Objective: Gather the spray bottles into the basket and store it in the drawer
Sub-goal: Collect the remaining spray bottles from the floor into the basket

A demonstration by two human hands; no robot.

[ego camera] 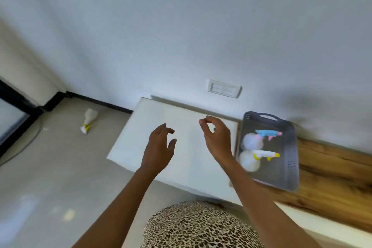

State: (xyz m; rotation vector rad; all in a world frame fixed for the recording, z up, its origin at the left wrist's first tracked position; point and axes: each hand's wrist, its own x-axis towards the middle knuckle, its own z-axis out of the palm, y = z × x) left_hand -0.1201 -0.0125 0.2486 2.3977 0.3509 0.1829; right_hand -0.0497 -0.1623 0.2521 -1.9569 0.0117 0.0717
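Note:
A grey basket [289,169] with a handle rests on the wooden top at the right. Inside it lie two white spray bottles, one with a blue and pink head [261,137], one with a yellow head [259,157]. A third white bottle with a yellow head [89,120] lies on the floor at the left, near the wall. My left hand [159,147] hovers over the white cabinet top [141,137], fingers loosely curved and empty. Just left of the basket, my right hand [216,139] is raised, thumb and forefinger near each other, holding nothing visible.
A wall socket plate [224,88] sits above the cabinet. The wooden surface [332,175] extends right. Beige floor [50,187] spreads at the left, with a dark-framed glass door [12,119] at the far left. Leopard-print clothing [201,227] fills the bottom.

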